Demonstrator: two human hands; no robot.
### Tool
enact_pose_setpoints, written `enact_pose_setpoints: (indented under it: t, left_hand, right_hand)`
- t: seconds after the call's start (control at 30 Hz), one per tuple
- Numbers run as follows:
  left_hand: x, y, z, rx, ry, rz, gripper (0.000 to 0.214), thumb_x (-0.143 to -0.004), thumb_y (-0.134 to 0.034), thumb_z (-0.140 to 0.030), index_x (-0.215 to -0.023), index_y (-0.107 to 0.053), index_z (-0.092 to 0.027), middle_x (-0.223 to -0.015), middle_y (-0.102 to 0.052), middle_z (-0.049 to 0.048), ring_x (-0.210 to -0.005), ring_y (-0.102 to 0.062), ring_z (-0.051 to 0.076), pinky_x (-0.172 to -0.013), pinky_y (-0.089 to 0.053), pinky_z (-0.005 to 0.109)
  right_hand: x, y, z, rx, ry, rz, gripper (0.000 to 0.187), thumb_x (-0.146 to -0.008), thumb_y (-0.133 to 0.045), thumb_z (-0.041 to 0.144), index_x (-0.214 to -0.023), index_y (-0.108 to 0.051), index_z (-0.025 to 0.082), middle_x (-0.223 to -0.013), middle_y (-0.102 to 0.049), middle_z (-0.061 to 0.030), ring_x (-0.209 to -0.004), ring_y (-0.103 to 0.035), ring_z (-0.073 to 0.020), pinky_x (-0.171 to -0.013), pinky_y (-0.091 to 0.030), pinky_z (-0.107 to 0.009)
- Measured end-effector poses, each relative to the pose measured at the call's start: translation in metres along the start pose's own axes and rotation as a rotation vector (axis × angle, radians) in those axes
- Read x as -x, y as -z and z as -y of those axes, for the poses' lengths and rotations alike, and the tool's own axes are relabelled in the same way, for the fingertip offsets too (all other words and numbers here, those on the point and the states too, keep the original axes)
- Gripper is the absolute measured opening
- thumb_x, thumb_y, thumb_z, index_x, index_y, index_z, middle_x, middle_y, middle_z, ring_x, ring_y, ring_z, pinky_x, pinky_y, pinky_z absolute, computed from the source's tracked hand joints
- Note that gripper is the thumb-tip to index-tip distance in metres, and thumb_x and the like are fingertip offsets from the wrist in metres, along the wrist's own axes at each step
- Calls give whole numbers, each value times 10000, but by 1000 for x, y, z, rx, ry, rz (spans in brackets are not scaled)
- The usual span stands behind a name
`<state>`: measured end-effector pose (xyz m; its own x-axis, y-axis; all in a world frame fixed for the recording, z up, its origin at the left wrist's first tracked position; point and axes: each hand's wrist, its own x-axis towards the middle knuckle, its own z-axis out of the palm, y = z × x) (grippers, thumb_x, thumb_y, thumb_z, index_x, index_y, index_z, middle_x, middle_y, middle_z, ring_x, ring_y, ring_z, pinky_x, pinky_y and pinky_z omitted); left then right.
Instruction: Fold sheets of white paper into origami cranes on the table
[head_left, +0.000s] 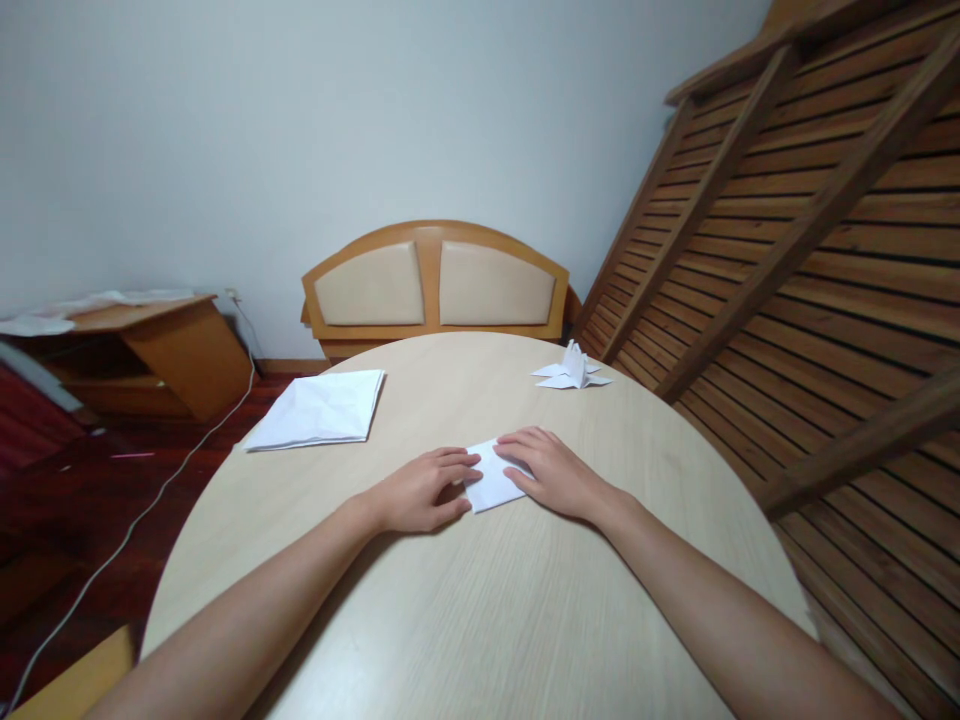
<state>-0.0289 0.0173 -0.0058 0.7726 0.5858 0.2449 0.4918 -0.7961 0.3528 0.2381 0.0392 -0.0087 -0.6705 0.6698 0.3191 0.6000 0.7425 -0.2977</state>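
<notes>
A small folded piece of white paper [491, 482] lies flat on the round table between my two hands. My left hand [429, 490] rests at its left edge, fingers stretched out with the tips on the paper. From the other side my right hand [551, 470] lies over the paper's right part and hides it, its fingers extended and slightly apart. Neither hand grips the paper; both press or rest on it from above. The fold lines are too faint to make out.
On the pale wooden table [480, 620], a stack of white paper sheets [319, 408] lies at the left. Folded white paper figures [572, 370] stand at the far right. A wooden headboard [431, 280] is behind the table, and slatted wooden panels [810, 250] lean at the right.
</notes>
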Motion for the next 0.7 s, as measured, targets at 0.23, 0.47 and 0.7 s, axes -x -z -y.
enact_pose_setpoints:
  t: [0.23, 0.47, 0.7]
  left_hand:
    - [-2, -1, 4, 2, 25, -34, 278, -969, -545, -279, -1209, -664, -204, -1336, -652, 120, -1287, -578, 245, -1101, -455, 430]
    - [0, 0, 2, 28, 15, -40, 289, -907, -624, -292, -1178, -674, -206, -1359, -635, 136, -1299, -575, 270, -1101, -456, 442]
    - [-2, -1, 3, 69, 39, -60, 201, -956, -573, -290, -1114, -684, -234, -1332, -660, 104, -1285, -588, 248, -1086, -470, 418]
  right_hand:
    - [-2, 4, 14, -102, 145, 79, 261, -867, -721, 365, -1081, -699, 218, -1080, -729, -62, -1040, -655, -237, -964, -456, -396]
    - [-1, 5, 14, -138, 112, 83, 160, -914, -654, 314, -1035, -708, 225, -1030, -730, -49, -995, -654, -214, -905, -477, -345]
    - [-2, 10, 16, -232, 67, 60, 139, -928, -623, 290, -979, -740, 232, -961, -748, -35, -914, -657, -197, -845, -474, -321]
